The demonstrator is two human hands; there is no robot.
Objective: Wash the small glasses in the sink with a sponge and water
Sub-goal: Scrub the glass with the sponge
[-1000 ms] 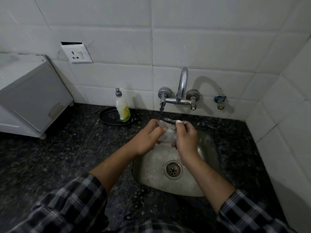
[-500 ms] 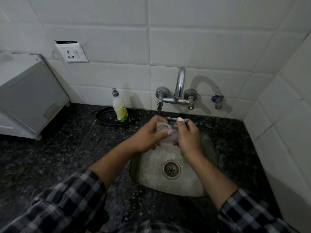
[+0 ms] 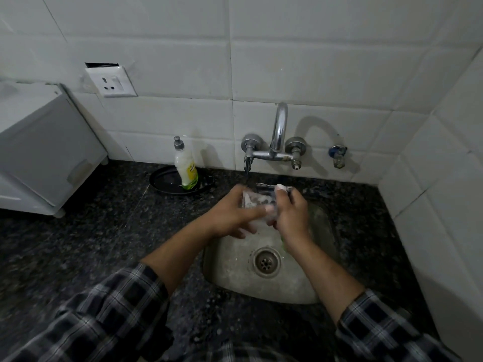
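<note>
Left hand (image 3: 232,214) fingers have loosened since half a second ago: the lower ones now splay under the glass (image 3: 257,201), thumb across its side. Right hand (image 3: 291,214) grips the glass's right side, one fingertip at the rim. Glass: centre frame, held between both hands over the back of the sink (image 3: 230,278), below the tap (image 3: 278,131). Green scrap by right wrist, likely the sponge (image 3: 283,242); in neither hand. Step, judged: rubbing or rinsing by hand. Next move calls for turning the glass under the spout with a firm hold, since wet glass may slip. Water flow not discernible.
</note>
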